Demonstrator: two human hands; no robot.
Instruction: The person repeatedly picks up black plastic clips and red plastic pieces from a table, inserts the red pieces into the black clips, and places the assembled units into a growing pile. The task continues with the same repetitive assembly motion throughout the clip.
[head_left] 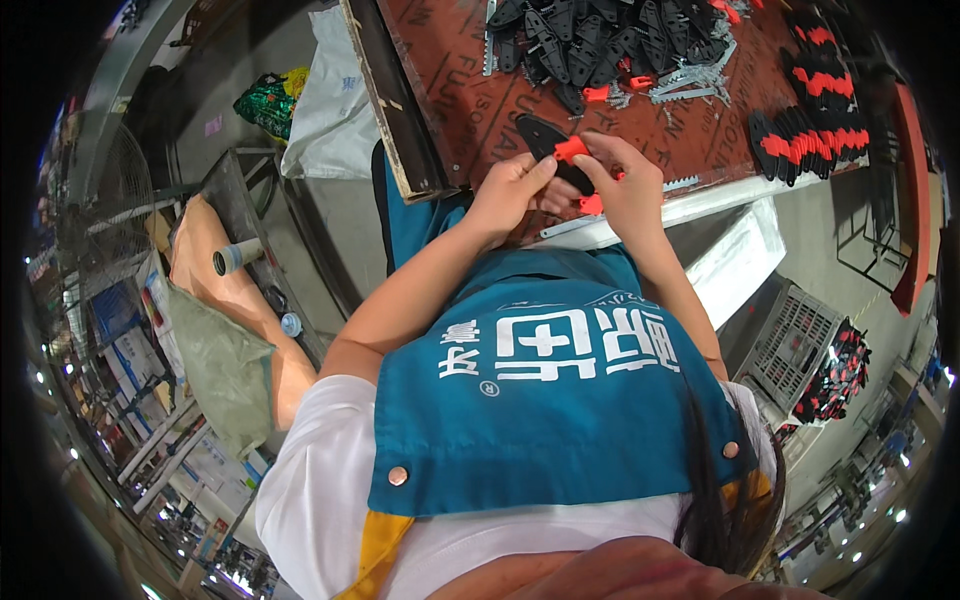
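Observation:
My left hand (512,198) is closed on a flat black plastic handle piece (540,135), whose rounded end sticks out past my thumb. Against that piece, my right hand (628,190) pinches a small red plastic part (570,149) between thumb and fingers. More red plastic (591,205) shows below my fingers; whether it is held or lies on the table, I cannot tell. Beyond my hands is a heap of similar black handle pieces (590,42) on the brown board tabletop (455,90). Toothed metal strips (690,85) and loose red parts (597,94) lie beside the heap.
Rows of black pieces with red parts (810,140) line the table's right side. A wooden rail (385,110) edges its left. On the floor stand a grey plastic crate (793,338) at right and a white sack (330,105) at left. A red beam (915,200) rises far right.

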